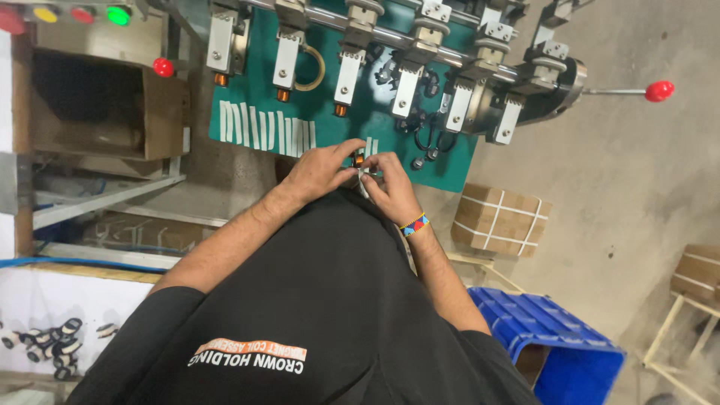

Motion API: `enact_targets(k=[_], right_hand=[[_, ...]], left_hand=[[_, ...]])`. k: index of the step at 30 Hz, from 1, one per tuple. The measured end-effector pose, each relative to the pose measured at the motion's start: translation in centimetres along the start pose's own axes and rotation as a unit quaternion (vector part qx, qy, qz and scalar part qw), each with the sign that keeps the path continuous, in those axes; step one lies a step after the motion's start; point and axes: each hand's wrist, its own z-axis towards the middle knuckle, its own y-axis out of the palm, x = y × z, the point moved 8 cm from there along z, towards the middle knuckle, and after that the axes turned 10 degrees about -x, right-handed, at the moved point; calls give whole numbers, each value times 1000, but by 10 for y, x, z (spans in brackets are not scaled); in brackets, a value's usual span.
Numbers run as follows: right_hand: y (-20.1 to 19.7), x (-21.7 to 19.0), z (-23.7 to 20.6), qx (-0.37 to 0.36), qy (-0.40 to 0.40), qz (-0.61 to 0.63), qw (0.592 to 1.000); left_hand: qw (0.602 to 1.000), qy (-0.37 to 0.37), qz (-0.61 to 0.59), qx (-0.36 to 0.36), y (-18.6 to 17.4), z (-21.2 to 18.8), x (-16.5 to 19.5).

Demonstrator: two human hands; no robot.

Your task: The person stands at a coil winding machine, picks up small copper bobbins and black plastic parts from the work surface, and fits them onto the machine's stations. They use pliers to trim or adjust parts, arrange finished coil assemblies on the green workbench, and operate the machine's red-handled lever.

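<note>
My left hand [321,171] and my right hand [390,186] meet at the front edge of a green work mat [255,82]. Together they pinch a small copper-wound coil [359,160] with a strip of white tape at it. My right wrist carries a beaded bracelet [414,223]. A row of white tape strips [266,129] lies stuck on the mat left of my hands. Above them stands a row of metal winding heads [409,60] on a shaft, some with copper coils at their tips.
A red-knobbed lever [658,91] sticks out at the machine's right end. A strapped cardboard box [501,219] and a blue plastic crate [551,341] sit on the floor at right. An open cardboard box [112,105] is at left; several finished coils [52,341] lie at lower left.
</note>
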Motion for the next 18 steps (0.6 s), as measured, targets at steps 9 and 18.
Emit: enact_targets(k=[9,18], right_hand=[[13,37,-30,75,149,150,974],[14,68,-70,87,158,346,921]], left_hand=[[994,108,-18,-23,-2,11,19],[988,-103,-118,-8,-2,28,7]])
